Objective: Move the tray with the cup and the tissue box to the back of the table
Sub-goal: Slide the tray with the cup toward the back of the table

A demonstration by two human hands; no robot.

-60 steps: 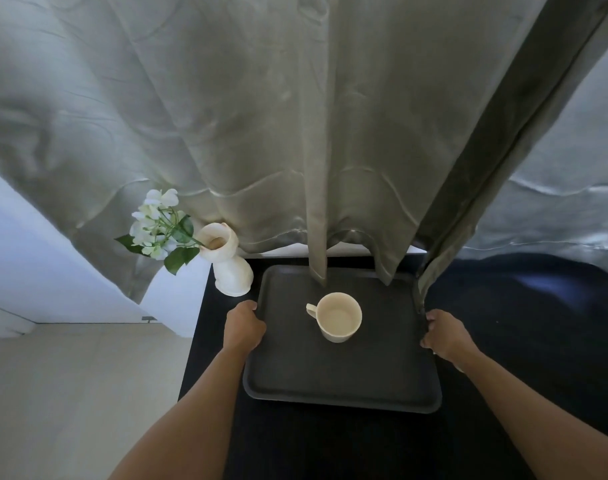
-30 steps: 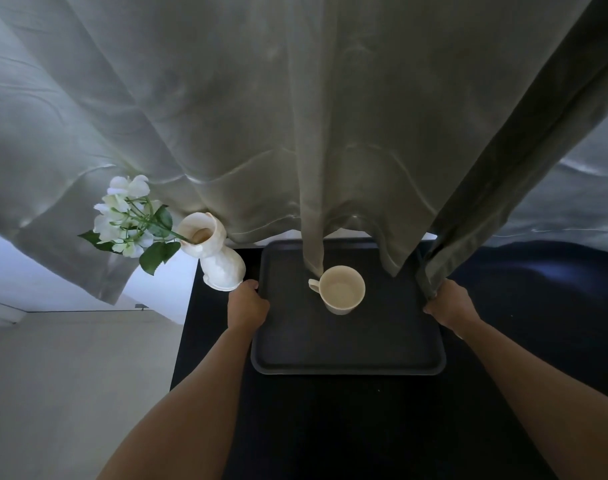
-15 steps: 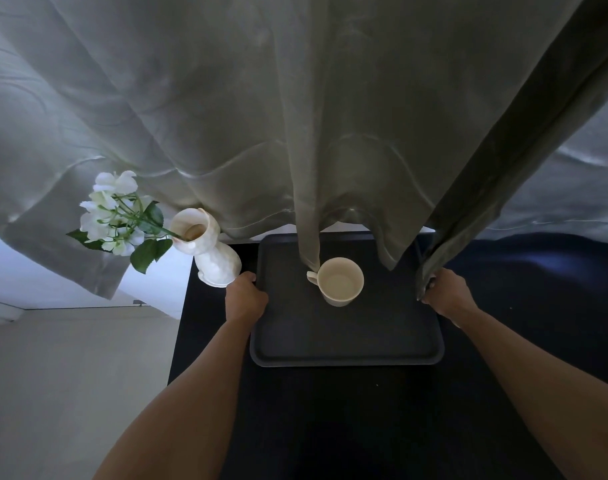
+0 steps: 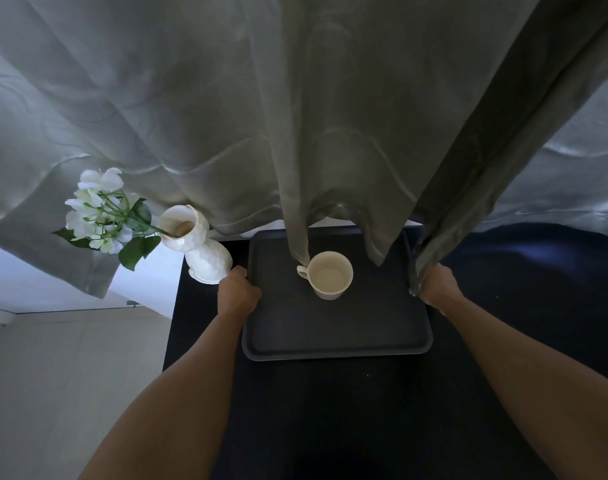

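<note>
A dark grey rectangular tray [image 4: 333,334] lies at the far end of the black table [image 4: 330,410], its back edge under the hanging curtain. A cream cup [image 4: 330,276] stands upright on the tray's middle back part, handle to the left. My left hand [image 4: 236,294] grips the tray's left rim. My right hand [image 4: 437,285] grips the right rim, partly behind a curtain fold. No tissue box shows in view.
A white vase [image 4: 200,251] with white flowers [image 4: 100,211] stands at the table's back left corner, touching my left hand's knuckles. Grey-green curtains [image 4: 295,116] hang over the table's back edge and brush the tray. A pale floor lies left of the table.
Over two seconds both hands have pushed the tray away from me, toward the table's back under the curtain. In the last half second it has barely moved.
</note>
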